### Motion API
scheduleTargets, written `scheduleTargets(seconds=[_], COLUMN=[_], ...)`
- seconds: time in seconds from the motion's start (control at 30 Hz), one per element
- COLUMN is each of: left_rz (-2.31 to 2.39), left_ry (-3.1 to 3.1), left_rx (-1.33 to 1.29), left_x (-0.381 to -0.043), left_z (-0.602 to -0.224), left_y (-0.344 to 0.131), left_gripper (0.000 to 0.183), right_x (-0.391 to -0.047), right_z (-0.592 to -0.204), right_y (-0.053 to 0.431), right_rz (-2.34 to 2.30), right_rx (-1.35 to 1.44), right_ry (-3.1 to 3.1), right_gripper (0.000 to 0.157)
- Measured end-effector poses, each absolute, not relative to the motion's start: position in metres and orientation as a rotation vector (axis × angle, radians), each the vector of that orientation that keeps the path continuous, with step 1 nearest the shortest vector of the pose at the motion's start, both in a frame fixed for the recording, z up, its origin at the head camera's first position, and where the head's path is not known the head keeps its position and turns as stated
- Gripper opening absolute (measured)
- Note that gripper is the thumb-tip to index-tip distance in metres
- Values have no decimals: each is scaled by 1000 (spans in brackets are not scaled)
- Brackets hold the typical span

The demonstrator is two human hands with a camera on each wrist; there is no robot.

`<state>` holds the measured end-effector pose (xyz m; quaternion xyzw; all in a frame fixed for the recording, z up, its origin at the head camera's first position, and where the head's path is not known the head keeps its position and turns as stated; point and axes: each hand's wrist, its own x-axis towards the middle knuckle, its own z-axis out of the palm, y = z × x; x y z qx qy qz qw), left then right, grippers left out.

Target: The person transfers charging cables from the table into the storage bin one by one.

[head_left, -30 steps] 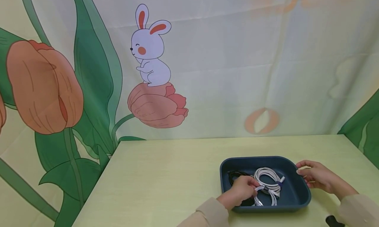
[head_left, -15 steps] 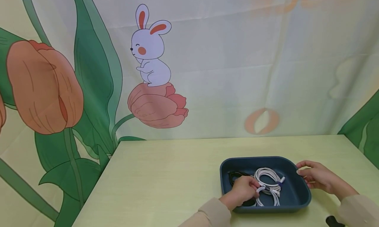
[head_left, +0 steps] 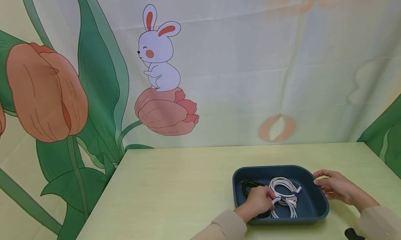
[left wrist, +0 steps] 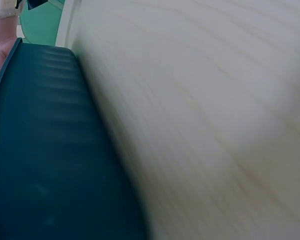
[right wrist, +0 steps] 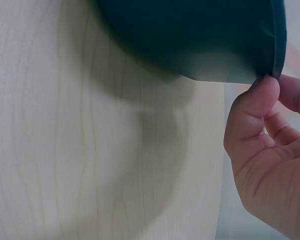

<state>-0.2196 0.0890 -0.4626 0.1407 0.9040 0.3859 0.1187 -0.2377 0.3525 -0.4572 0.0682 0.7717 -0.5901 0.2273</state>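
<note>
A dark blue rectangular bin (head_left: 313, 210) stands on the right part of the table. Inside it lie two coiled white cables, the rear coil (head_left: 281, 180) with a dark tie and the front coil (head_left: 292, 210) partly overlapping it. My left hand (head_left: 258, 200) reaches over the bin's near left side and pinches the front white cable between thumb and fingers. Beneath and behind that hand a black cable (head_left: 245, 188) is half hidden. My right hand (head_left: 337, 186) grips the bin's right rim; the right wrist view shows the thumb (right wrist: 264, 97) against the bin wall (right wrist: 205, 45).
A pale wood-grain table (head_left: 175, 188) extends to the left of the bin. Behind it hangs a printed cloth (head_left: 232, 76) with a rabbit and tulips. A small black object (head_left: 354, 233) lies at the bottom right edge, by the right sleeve (head_left: 380, 221).
My left hand has shifted slightly to the right inside the bin, and the front white coil has moved a little with it. The right hand stays on the rim.
</note>
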Motion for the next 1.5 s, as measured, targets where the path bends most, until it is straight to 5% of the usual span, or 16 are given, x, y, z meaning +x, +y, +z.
scheduleTargets(seconds=[1.5], left_rz=[719], left_ry=[2848], left_rx=[774], left_x=[-224], left_z=[-469], left_y=[94], left_gripper=[19], right_x=[-238], right_z=[-456], right_y=[353], right_rz=[-1621], right_rx=[189], right_ry=[2109], right_gripper=[23])
